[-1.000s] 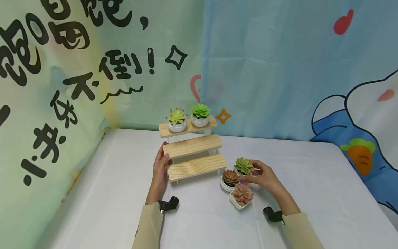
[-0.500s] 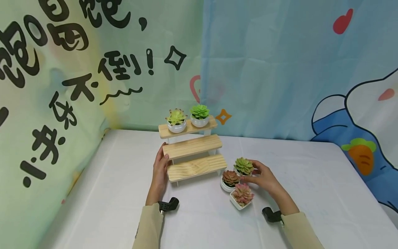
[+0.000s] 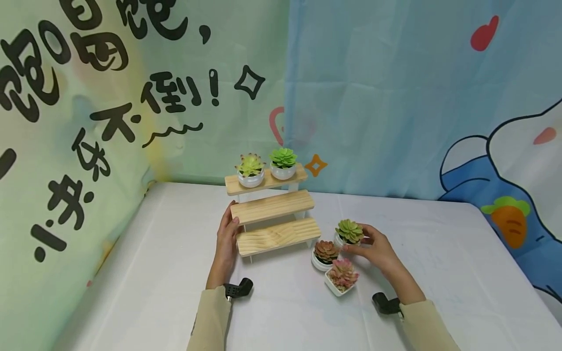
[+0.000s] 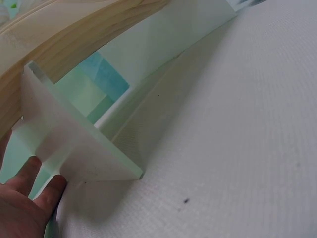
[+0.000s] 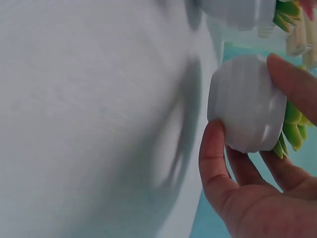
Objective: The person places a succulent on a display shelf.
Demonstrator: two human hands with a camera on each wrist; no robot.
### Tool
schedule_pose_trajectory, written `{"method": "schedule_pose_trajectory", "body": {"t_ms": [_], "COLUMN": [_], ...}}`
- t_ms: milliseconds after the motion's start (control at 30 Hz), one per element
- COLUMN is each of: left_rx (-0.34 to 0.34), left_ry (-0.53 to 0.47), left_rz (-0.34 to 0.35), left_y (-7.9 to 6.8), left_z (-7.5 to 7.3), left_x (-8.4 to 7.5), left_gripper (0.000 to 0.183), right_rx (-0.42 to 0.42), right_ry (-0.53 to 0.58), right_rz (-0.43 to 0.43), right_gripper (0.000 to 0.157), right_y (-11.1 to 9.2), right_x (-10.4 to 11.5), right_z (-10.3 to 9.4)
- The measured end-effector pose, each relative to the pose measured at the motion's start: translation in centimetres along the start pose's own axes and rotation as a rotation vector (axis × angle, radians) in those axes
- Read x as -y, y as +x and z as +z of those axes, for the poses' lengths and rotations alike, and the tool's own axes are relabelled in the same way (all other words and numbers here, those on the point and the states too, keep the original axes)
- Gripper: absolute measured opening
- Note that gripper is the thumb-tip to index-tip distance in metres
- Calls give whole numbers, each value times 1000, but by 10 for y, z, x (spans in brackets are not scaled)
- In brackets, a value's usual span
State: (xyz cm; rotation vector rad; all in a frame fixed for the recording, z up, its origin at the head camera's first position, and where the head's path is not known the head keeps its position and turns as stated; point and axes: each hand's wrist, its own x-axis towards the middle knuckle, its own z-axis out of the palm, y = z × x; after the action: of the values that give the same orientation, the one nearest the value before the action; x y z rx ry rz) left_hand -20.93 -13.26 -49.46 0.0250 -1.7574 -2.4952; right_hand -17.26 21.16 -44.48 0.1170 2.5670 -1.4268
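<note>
My right hand [image 3: 378, 248] pinches the white round pot [image 5: 246, 104] of a green succulent [image 3: 350, 231], thumb on one side and fingers on the other. The right wrist view has this pot lifted over the cloth, its shadow below. A brown succulent [image 3: 326, 252] and a pink one [image 3: 343, 274] in a square white pot stand close beside it. My left hand [image 3: 226, 243] holds the left end of a three-tier wooden plant stand [image 3: 278, 235], fingers at its white side panel [image 4: 81, 134]. Two green succulents, one red-tipped [image 3: 250, 165] and one plain [image 3: 283, 158], sit on the top tier.
A white cloth [image 3: 281, 317] covers the table. Printed curtains [image 3: 373, 97] hang behind it and along the left side. The stand's middle and bottom planks [image 3: 272, 206] are bare. Both wrists wear black cameras [image 3: 386, 303].
The green succulent in my right hand has come up and slightly right, away from the brown one. My left hand and the stand have stayed in place.
</note>
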Motion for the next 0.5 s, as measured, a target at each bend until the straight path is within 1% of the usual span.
{"method": "schedule_pose_trajectory", "body": {"t_ms": [100,200,500], "left_rx": [9,13,0], "left_ry": [10,13,-20], "left_rz": [5,7,-3], "left_y": [0,1,1], "left_z": [0,-1,0], "left_x": [0,-1,0], "left_gripper": [62,62,60], "right_rx": [-25,-43,-54], "right_ry": [26,40,12], "right_rz": [30,37,-46], "right_gripper": [81,82,77], "right_y": [0,0,1], "right_x": [5,10,29], "right_z": [-5,-9,-22]}}
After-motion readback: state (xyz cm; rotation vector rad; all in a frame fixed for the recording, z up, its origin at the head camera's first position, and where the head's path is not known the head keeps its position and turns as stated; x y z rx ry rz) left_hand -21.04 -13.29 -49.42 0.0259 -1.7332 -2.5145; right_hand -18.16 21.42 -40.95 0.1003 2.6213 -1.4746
